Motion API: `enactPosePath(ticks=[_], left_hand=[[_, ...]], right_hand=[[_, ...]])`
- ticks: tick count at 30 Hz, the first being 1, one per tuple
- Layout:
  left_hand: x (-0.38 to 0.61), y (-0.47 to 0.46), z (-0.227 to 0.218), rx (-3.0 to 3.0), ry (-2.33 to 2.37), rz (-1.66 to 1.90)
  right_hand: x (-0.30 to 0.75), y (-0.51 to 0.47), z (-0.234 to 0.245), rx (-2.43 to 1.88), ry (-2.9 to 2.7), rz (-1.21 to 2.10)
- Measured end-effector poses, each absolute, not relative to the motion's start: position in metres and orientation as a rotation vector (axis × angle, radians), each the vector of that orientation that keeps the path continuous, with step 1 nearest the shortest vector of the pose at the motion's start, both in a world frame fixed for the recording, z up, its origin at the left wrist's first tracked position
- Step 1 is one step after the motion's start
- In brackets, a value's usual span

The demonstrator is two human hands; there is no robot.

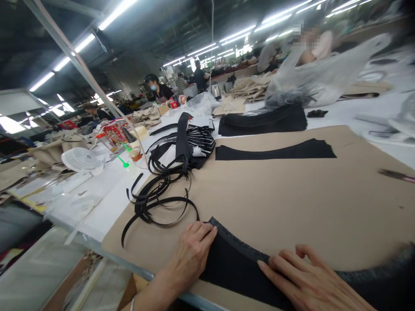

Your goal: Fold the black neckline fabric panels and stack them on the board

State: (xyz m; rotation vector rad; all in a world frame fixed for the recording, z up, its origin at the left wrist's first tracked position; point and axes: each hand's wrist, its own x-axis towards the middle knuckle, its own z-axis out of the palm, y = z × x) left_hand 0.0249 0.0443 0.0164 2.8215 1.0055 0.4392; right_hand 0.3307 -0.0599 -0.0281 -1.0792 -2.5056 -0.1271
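Note:
A curved black fabric panel lies along the near edge of the beige board, with a greyish strip along its upper edge. My left hand is closed at the panel's left corner, fingertips and thumb pinching the edge. My right hand rests on the panel further right, fingers stretched out and touching the strip. Beyond my right hand the panel runs out of view, blurred. Left of it, a tangle of narrow black strips lies on the board. Farther back is another black fabric piece, lying flat.
A stack of black pieces and a clear plastic bag are at the back. Striped fabric lies behind the strips. Small scissors are at right. A white fan and a green-tipped bottle stand left. People work beyond.

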Motion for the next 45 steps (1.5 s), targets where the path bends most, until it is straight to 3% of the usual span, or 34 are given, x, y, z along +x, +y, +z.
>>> enactPosePath(ticks=[8, 17, 30, 45], left_hand=[[0.034, 0.064, 0.034, 2.298, 1.147, 0.638], [0.054, 0.096, 0.057, 2.55, 0.797, 0.108], [0.057, 0.11, 0.055, 2.496, 0.696, 0.022], [0.047, 0.124, 0.057, 2.548, 0.623, 0.082]], right_hand=[[0.301, -0.065, 0.004, -1.341, -2.45, -0.077], [0.264, -0.038, 0.038, -1.589, -2.193, 0.16], [0.221, 0.005, 0.037, -1.899, -2.019, 0.54], [0.208, 0.008, 0.022, -1.737, -1.957, 0.56]])
